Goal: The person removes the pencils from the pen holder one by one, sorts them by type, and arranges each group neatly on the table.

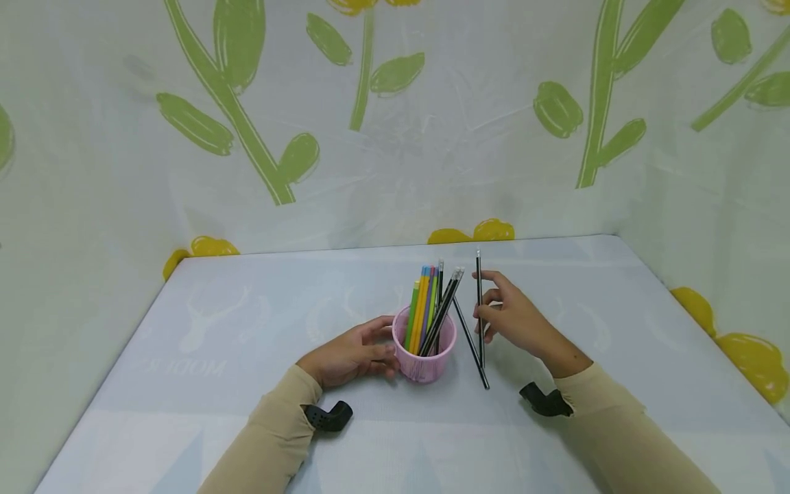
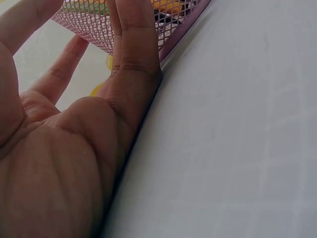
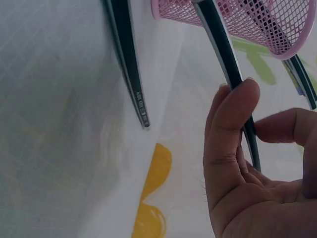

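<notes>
A pink mesh cup (image 1: 423,369) holds several upright pencils: green, yellow, purple and black, some black ones leaning right. My left hand (image 1: 350,355) rests on the table at the cup's left side; in the left wrist view its fairly straight fingers (image 2: 138,44) touch the mesh. My right hand (image 1: 515,319), just right of the cup, pinches a black pencil (image 1: 479,278) between thumb and fingers. This pencil stands nearly upright, its silvery end on top. Between cup and right hand, another black pencil (image 1: 472,344) lies slanted on the table.
The pale table (image 1: 259,439) has faint printed patterns. Behind it and at both sides hang white walls (image 1: 432,171) with green leaves and yellow flowers. Black wrist mounts (image 1: 330,416) show at both sleeve cuffs.
</notes>
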`<state>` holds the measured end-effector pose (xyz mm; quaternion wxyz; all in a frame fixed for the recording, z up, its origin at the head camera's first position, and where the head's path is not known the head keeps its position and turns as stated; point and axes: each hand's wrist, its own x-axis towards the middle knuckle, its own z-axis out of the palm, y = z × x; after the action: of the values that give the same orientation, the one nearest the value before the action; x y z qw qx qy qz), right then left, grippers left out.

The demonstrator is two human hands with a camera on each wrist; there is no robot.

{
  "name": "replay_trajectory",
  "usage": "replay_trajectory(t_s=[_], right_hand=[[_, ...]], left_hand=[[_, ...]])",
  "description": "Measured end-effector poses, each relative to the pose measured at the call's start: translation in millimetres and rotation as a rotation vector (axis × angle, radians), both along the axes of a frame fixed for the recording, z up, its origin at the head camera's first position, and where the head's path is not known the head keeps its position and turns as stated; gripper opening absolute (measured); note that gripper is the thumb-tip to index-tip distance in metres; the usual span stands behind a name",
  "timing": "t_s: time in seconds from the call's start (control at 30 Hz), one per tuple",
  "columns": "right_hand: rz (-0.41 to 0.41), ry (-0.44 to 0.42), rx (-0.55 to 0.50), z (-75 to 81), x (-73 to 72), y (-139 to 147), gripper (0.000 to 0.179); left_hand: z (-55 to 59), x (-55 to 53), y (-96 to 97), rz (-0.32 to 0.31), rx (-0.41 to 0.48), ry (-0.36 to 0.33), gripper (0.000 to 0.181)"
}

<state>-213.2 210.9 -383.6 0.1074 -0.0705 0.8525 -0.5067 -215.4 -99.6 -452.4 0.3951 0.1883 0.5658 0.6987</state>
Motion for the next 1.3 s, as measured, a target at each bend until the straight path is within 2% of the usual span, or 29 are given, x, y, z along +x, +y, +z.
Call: replay_trajectory(t_s=[0.23,0.5,0.73,1.0,1.3], right_hand=[[0.051,-0.035,0.106,-4.7,-4.1,4,0.068],[0.107,-0.080,0.149,-11.8,-5.7,5,0.070],[0.146,-0.040,0.217,-16.8,-6.3,7,0.065],[0.148,-0.056,0.319,-20.6,-7.1,5,0.059],[0.165,-0.042,0.359,-18.5,-5.0,4,0.056]], left_hand=[[0.4,0.1,0.3,0.005,-0.013,-0.001,0.068],[3.0,2.3,-0.2,0.009,-0.003,-0.016,0.068],[3.4,1.4,0.1,0.006,0.004,-0.014,0.068],[4.2,1.7,0.0,0.001,0.012,-0.014,0.068],[1.9,0.5,0.2,0.006,0.013,-0.004,0.067]])
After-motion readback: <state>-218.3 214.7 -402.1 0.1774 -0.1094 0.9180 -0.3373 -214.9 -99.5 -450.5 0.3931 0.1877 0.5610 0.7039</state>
